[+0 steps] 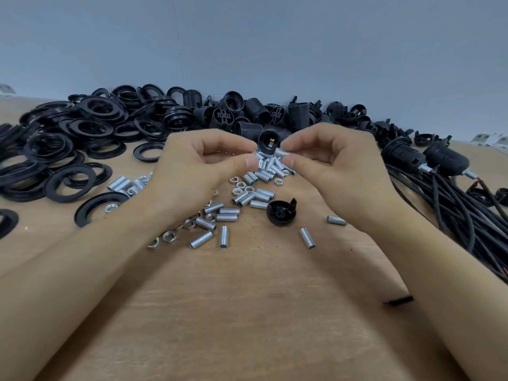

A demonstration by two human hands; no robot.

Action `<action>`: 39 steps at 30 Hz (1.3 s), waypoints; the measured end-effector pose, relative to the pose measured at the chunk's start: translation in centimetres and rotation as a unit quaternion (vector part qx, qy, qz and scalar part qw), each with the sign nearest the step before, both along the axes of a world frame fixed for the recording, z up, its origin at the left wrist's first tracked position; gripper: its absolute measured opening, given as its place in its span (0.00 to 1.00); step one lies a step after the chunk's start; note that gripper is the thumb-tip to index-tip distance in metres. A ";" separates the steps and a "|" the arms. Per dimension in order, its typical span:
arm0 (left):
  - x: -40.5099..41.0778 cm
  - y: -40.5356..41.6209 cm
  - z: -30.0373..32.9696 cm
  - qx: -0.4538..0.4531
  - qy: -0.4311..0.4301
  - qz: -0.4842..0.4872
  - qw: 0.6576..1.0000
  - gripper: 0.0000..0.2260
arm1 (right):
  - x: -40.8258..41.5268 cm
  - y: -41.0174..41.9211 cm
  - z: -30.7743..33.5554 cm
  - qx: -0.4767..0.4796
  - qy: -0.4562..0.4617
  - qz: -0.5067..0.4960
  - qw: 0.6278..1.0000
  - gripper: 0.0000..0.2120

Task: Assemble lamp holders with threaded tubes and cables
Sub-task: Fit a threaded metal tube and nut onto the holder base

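Right hand (327, 160) pinches a threaded tube (283, 153) against the black lamp holder cap (268, 141), pinched by left hand (198, 163) mid-scene above the tube pile (264, 171). Step looks like threading in; next: align, twist.

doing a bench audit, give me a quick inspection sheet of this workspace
surface: wooden table, bare near the person
job's things: black cap held by left hand; metal tube pinched by right hand
clutter: loose tubes and nuts, black rings, threaded shells, spare cap
grippers: left hand; right hand, both gripping
cables: black bundle at right, with finished holders
surroundings: plain grey wall
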State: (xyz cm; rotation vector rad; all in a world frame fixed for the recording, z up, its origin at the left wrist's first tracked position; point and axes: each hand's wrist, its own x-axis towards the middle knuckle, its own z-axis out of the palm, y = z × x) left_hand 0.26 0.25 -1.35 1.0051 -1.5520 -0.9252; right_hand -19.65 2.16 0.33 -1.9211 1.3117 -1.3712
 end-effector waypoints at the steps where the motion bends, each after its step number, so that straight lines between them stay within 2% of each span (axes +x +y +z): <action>1: -0.1 0.1 0.0 0.003 0.016 -0.015 1.000 0.09 | 0.2 0.3 0.1 0.007 -0.014 0.015 1.000 0.11; 5: -0.4 0.2 0.0 0.013 0.063 -0.060 0.996 0.10 | 0.8 0.8 0.0 0.018 -0.050 0.059 0.997 0.11; 12: -0.5 0.3 0.0 0.015 0.054 -0.059 0.997 0.08 | 1.2 1.0 -0.4 -0.066 0.026 0.027 0.997 0.11; 17: -0.4 0.4 0.2 0.015 0.083 -0.065 0.994 0.11 | 0.9 0.9 -0.3 -0.037 -0.026 0.044 0.998 0.08; 20: -0.5 0.4 0.2 0.054 0.106 -0.092 0.989 0.11 | 1.2 1.2 -0.5 -0.125 0.051 0.021 0.991 0.05; 24: -0.4 0.3 0.1 0.100 0.145 -0.107 0.979 0.12 | 1.5 1.1 -0.8 -0.217 0.117 -0.002 0.969 0.07; 26: -0.3 0.3 0.1 0.097 0.163 -0.110 0.976 0.11 | 1.4 1.0 -0.8 -0.200 0.104 0.004 0.974 0.06; 30: -0.3 0.5 0.4 0.066 0.155 -0.111 0.979 0.15 | 1.2 0.9 -1.0 -0.106 0.047 0.006 0.993 0.06; 34: 0.2 0.4 1.1 0.064 0.271 -0.133 0.951 0.16 | 1.2 0.6 -0.9 -0.071 0.000 -0.003 0.997 0.06; 39: -0.1 1.0 1.2 0.072 0.276 -0.147 0.947 0.24 | 1.2 0.5 -0.8 -0.058 -0.036 -0.002 0.998 0.07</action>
